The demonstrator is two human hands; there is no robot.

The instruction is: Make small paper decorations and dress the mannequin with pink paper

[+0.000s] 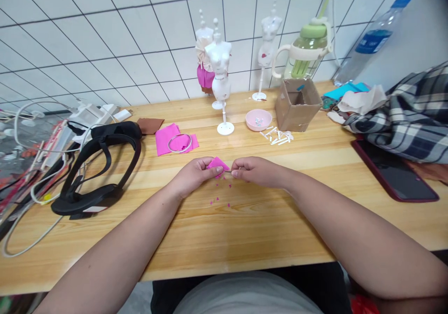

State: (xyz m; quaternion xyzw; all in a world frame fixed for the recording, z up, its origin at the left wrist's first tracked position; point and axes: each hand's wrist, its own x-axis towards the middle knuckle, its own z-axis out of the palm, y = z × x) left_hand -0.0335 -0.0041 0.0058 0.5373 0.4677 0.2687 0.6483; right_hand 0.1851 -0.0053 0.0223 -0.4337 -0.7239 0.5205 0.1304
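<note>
My left hand (194, 175) is closed on a small folded piece of bright pink sheet (217, 163), paper or thin cloth, pinched under the thumb. Opposite it, my right hand (258, 170) pinches a thin, dark, slender tool (227, 171) whose tip reaches the pink piece's edge; its kind is too small to make out. Tiny pink scraps (217, 198) lie scattered on the table below the hands. Further back, more pink sheets (164, 139) lie flat, with a silver ring (179, 151) on top.
Small white mannequins (221, 78) stand by the tiled wall. Right of them are a pink bowl (259, 126) with beads, white sticks (280, 141), a cardboard box (297, 111), a jug (304, 52) and a phone (395, 171). A black headset (101, 164) and cables lie left.
</note>
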